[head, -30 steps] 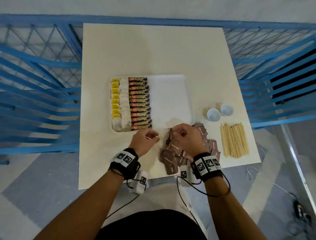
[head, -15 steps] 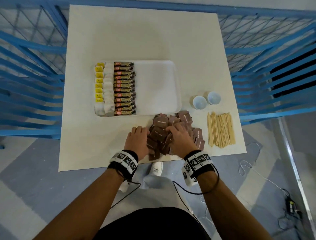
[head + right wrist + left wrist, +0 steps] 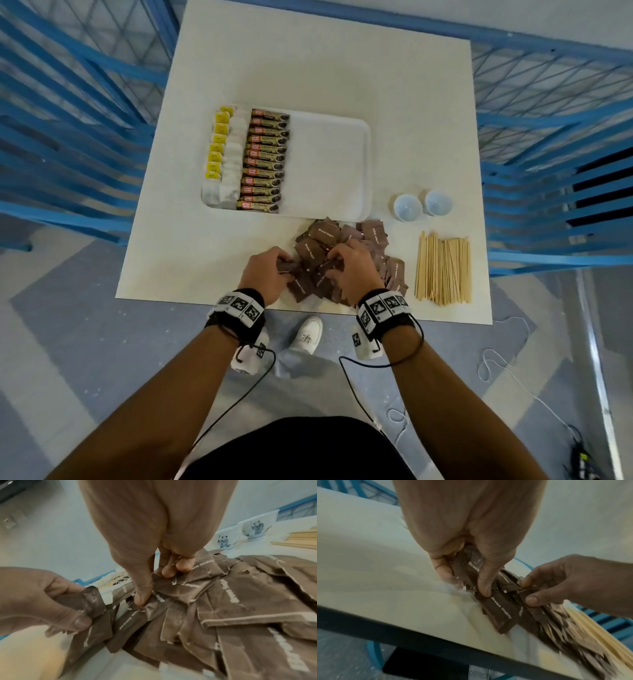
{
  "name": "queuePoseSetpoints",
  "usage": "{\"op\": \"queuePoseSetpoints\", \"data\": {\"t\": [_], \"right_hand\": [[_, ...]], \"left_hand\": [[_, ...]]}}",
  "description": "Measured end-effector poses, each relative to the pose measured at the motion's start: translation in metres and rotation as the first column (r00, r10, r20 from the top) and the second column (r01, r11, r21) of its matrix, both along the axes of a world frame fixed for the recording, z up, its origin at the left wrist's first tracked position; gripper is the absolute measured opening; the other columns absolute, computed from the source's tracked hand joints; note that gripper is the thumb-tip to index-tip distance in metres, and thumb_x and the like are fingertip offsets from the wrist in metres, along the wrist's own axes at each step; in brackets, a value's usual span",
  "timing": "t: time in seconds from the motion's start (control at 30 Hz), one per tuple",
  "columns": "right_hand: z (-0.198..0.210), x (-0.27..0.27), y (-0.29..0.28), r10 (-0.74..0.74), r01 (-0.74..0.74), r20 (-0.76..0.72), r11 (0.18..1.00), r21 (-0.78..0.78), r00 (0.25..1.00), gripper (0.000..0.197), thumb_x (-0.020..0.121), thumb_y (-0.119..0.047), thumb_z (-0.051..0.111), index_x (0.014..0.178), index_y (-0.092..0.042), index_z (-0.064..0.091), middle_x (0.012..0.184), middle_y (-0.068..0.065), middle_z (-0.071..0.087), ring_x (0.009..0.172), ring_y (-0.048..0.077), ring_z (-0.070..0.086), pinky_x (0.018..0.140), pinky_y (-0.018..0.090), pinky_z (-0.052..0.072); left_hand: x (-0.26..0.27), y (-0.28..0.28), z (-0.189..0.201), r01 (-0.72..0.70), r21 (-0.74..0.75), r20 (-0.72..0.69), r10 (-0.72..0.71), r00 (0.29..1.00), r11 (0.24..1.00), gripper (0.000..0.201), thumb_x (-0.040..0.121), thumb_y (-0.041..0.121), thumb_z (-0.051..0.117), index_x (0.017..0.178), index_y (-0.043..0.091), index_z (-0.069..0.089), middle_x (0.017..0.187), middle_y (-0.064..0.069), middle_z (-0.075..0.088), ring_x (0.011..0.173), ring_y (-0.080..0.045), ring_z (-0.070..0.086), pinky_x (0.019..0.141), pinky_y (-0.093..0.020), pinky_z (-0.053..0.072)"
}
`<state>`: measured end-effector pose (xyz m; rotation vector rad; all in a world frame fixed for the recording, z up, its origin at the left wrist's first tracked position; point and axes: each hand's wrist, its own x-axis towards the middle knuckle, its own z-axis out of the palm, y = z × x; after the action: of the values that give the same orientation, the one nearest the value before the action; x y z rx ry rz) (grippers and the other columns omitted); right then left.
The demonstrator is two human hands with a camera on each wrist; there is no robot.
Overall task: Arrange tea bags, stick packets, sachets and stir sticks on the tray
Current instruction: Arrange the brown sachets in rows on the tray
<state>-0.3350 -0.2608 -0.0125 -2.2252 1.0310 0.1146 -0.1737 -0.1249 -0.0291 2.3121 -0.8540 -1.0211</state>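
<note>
Now I'm gathering sachets (image 3: 320,255) from the heap beside the tray (image 3: 329,164); left hand (image 3: 265,274) pinches a few, right hand (image 3: 352,270) pinches another; next I'd square them, then lay a row on the tray's bare half.

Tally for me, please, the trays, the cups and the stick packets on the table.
Tray: 1
Cups: 2
Stick packets: 12
Total: 15
</note>
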Motion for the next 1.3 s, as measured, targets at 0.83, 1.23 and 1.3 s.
{"op": "queuePoseSetpoints", "data": {"t": [0.83,1.23,1.3], "right_hand": [[-0.011,0.057,0.019,-0.16,0.15,0.063,0.979,0.138,0.985,0.021,0.088,-0.017,0.073,0.108,-0.022,0.069,0.109,-0.005,0.062,0.099,0.011,0.059,0.097,0.033,0.053],[-0.009,0.082,0.032,-0.247,0.24,-0.085,0.967,-0.083,0.965,0.013,0.092,-0.015,0.066,0.105,-0.014,0.07,0.117,0.003,0.062,0.112,0.024,0.055,0.101,0.041,0.046],[-0.007,0.087,0.031,-0.251,0.24,-0.113,0.966,-0.1,0.961,0.013,0.091,-0.014,0.066,0.103,-0.014,0.071,0.117,0.005,0.063,0.111,0.026,0.056,0.099,0.042,0.047]], "left_hand": [[0.077,-0.002,0.012,-0.299,-0.004,-0.287,0.286,0.914,0.954,0.034,0.078,0.038,0.081,0.107,0.021,0.075,0.102,-0.003,0.076,0.097,-0.024,0.069,0.092,-0.041,0.057],[0.117,-0.017,0.02,-0.221,-0.058,-0.578,0.147,0.803,0.974,0.013,0.1,0.01,0.063,0.111,0.013,0.071,0.091,-0.013,0.074,0.08,-0.023,0.073,0.068,-0.032,0.06],[0.123,-0.02,0.021,-0.214,-0.076,-0.577,0.132,0.806,0.974,0.015,0.098,0.013,0.067,0.112,0.014,0.072,0.091,-0.01,0.074,0.078,-0.022,0.07,0.067,-0.031,0.06]]}}
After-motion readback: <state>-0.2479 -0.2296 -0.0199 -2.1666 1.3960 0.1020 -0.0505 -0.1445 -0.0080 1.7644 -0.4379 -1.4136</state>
